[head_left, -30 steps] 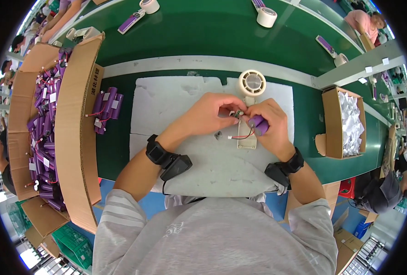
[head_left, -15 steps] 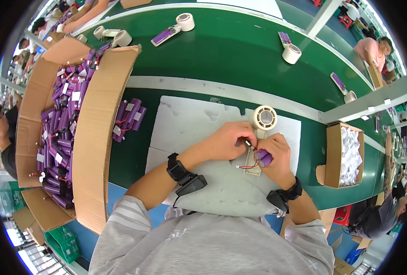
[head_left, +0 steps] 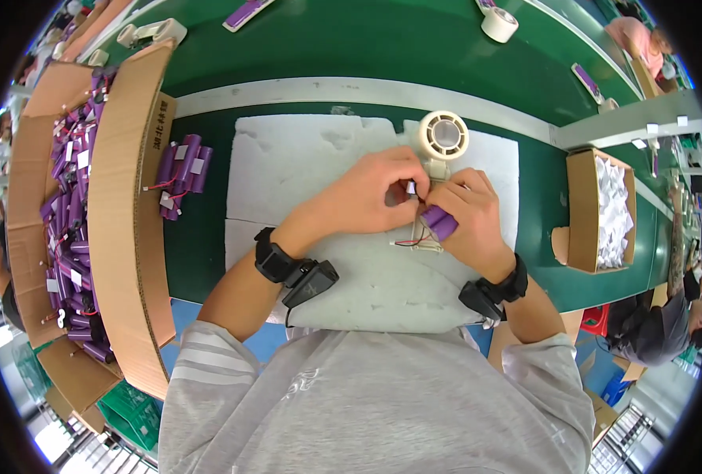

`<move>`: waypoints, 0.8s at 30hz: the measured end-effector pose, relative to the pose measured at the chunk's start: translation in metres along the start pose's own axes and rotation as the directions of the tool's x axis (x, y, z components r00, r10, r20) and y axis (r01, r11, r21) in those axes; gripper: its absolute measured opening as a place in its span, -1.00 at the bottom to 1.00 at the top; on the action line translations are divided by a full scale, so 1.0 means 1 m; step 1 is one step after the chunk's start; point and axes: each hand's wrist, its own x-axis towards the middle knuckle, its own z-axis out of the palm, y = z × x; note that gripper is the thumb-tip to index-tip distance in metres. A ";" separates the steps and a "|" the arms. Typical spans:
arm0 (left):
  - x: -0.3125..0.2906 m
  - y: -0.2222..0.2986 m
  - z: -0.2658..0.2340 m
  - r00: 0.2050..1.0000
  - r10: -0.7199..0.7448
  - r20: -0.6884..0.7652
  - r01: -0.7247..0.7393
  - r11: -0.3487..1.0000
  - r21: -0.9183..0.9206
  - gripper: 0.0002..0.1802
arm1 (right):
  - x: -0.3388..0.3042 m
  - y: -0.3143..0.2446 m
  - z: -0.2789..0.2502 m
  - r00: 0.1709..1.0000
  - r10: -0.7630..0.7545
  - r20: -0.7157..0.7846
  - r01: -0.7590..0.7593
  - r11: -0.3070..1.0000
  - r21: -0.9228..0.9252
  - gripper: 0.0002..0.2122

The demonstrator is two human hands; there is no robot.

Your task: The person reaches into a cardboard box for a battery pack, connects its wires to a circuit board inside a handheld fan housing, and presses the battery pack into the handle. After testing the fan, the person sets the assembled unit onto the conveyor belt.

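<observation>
A cream handheld fan (head_left: 443,136) lies on the white foam sheet (head_left: 311,158), its round head pointing away from me and its opened handle running under my hands. My right hand (head_left: 471,217) is closed round a purple battery pack (head_left: 441,223), holding it over the handle. Thin red and black wires (head_left: 416,240) trail from the pack toward the near end of the handle. Thumb and fingers of my left hand (head_left: 379,193) pinch together beside the pack. A small whitish piece (head_left: 411,188) shows at those fingertips; what exactly they grip is mostly hidden.
At left stands a large cardboard box (head_left: 133,197) full of purple battery packs, with several more packs (head_left: 183,170) beside it. A smaller box (head_left: 584,209) of white paper pieces is at right. Beyond a pale rail (head_left: 303,91), part-built fans (head_left: 499,25) lie on the green surface.
The whole scene sits higher in the picture as my view shifts. Both hands stay at the fan handle; my left fingers have turned a little, and the pack remains in my right hand.
</observation>
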 end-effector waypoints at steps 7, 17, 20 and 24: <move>0.002 -0.009 0.006 0.991 -0.136 0.010 0.134 0.959 -0.250 -0.79 | -0.019 0.006 -0.002 0.928 0.371 -0.035 -0.324 0.851 0.414 -0.86; 0.000 -0.009 0.008 0.986 -0.136 -0.095 0.108 0.961 -0.256 -0.81 | -0.010 -0.002 -0.007 0.901 0.419 -0.110 -0.319 0.813 0.486 -0.90; 0.001 -0.008 0.006 0.986 -0.152 -0.067 0.129 0.956 -0.264 -0.83 | -0.012 0.003 -0.007 0.936 0.346 -0.061 -0.286 0.852 0.438 -0.89; 0.000 -0.005 0.007 0.981 -0.188 -0.057 0.158 0.928 -0.338 -0.83 | -0.014 0.004 -0.007 0.964 0.266 0.003 -0.248 0.896 0.368 -0.88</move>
